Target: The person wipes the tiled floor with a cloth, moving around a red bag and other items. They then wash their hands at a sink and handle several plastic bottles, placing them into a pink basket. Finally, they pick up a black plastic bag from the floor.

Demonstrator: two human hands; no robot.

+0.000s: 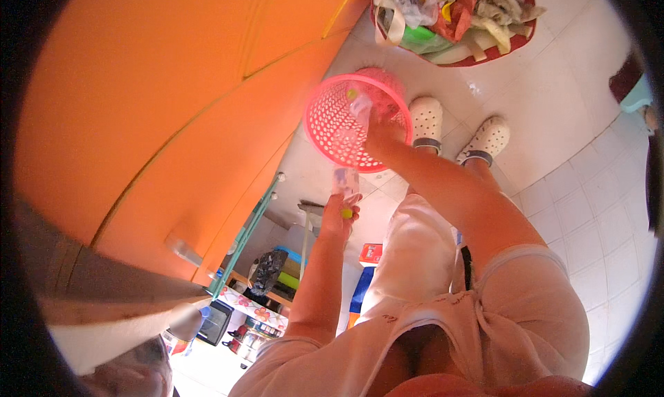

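My left hand [342,210] is closed around a small clear plastic bottle [346,180] with blue-purple marks; a yellow-green cap shows at the fingers. My right hand [383,135] reaches over the mouth of a pink perforated plastic basket [332,156] and holds another clear plastic bottle [359,106], its yellow-green cap pointing away from me. The basket stands by an orange cabinet, and the left bottle is just below its near rim. Pink mesh-like material [384,88] shows at the basket's far side; my right hand partly hides the inside.
An orange cabinet [171,111] fills the left side. A red-rimmed bag [467,57] with cloths and plastic bags lies on the floor ahead. My feet in white clogs [428,119] are right of the basket. A green metal rack [249,228] and a red box [371,253] are nearer.
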